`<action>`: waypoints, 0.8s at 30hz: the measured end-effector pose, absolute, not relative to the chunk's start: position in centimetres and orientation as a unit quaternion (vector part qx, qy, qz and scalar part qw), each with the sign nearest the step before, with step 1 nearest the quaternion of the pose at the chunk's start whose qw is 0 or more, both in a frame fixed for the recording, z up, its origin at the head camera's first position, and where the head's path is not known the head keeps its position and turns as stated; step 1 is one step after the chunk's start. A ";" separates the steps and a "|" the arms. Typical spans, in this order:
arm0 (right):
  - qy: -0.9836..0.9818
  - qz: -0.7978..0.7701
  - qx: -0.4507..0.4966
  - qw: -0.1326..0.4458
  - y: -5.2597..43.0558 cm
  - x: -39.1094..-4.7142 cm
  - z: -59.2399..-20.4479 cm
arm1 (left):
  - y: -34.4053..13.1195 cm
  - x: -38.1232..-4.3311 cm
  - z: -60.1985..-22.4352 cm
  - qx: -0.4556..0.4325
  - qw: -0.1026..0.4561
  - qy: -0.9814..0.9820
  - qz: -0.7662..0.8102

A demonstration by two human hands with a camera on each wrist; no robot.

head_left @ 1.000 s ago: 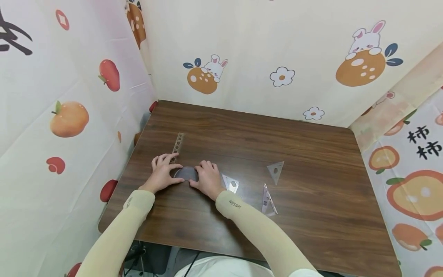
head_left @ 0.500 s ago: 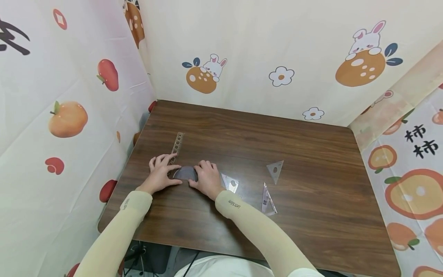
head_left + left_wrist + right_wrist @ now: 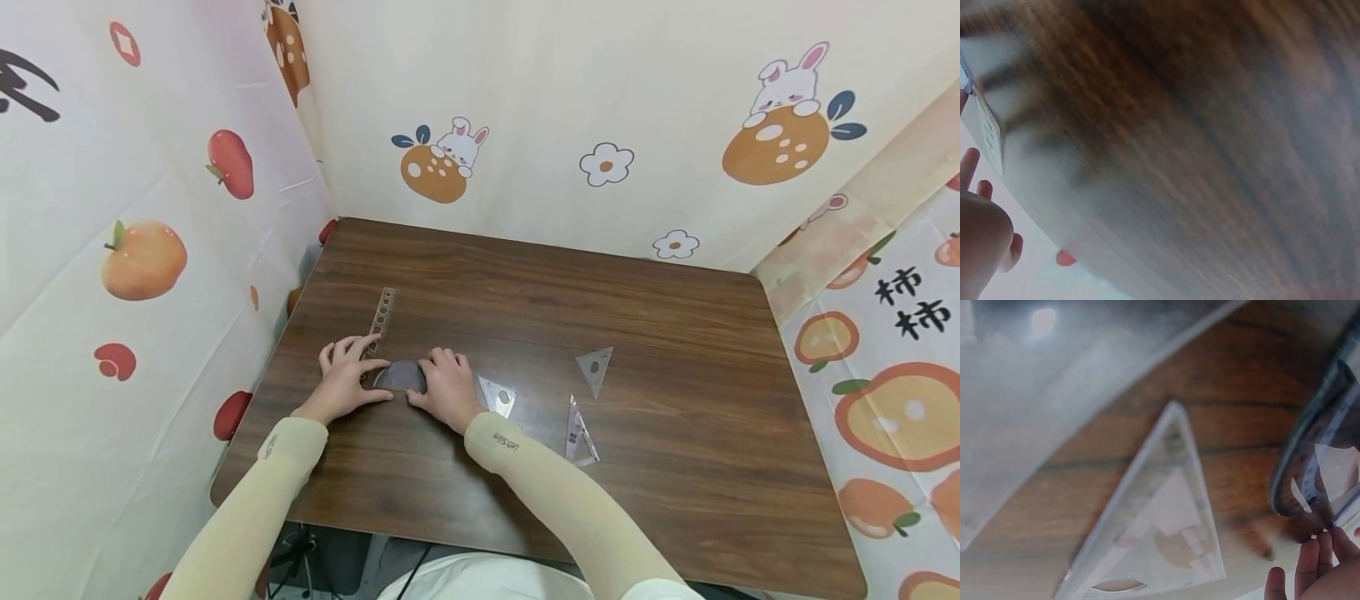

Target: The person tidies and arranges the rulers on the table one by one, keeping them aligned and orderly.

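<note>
A clear protractor, greyish in the head view, lies at the left of the brown table. At its left end my left hand holds it between thumb and index finger, the other fingers spread towards a clear ruler. My right hand grips the opposite end, its fingers bent. The right wrist view shows the fingers against the curved rim of the protractor. In the left wrist view the left hand is only partly visible; its hold is hidden there.
A clear set square lies beside the right wrist. Farther right are another flat set square and a clear triangular piece. Printed cloth walls border the table at the back and sides.
Both hands and the protractor stay almost in place. The whole scene shifts slightly left as the head camera turns.
</note>
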State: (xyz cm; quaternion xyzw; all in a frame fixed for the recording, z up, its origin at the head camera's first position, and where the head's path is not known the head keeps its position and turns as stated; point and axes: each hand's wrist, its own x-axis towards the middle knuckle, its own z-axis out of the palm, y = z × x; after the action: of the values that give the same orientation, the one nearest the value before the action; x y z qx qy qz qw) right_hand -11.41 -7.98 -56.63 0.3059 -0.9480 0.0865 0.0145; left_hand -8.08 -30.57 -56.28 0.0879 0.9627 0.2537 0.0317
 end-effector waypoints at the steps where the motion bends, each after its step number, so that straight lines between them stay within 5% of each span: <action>1: -0.948 0.087 0.306 0.012 -8.0 -11.4 -56.6 | -30.6 -8.1 -56.3 0.088 0.031 0.963 0.253; 24: -0.947 0.107 0.302 0.019 -6.2 -12.3 -56.3 | -29.6 -8.6 -55.3 0.110 0.007 0.964 0.241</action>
State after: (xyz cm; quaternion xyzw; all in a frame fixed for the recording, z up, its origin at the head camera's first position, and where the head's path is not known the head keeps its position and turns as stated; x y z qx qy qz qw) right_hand -12.29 -6.23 -56.34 0.3016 -0.9472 0.1066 0.0192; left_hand -8.62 -29.63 -55.34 0.1100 0.9642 0.2413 0.0071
